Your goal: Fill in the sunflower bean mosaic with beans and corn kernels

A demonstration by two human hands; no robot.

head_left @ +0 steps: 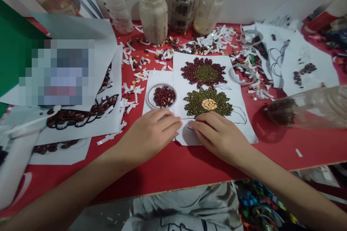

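Note:
A white sheet [179, 65] lies in front of me with two seed flowers on it. The upper flower [203, 72] has dark red beads or seeds round a green middle; the lower flower [189, 104] is green with a yellow corn-kernel centre [209, 104]. My left hand [154, 128] rests at the sheet's lower left edge, fingers stretched out and slightly apart. Just beyond it, a round clear lid [175, 97] holds small red beans [163, 96]. Right of it, my right hand [218, 130] lies over the stem lines below the green flower, fingers loosely bent. Both thumbs are hidden.
Glass jars [153, 14] and a plastic bottle [119, 12] stand along the wall. Paper shreds and loose seeds [217, 39] litter the red table [151, 173]. A bottle of green seeds [311, 108] lies at right. Other seed pictures [81, 130] lie left; sheets [309, 61] lie right.

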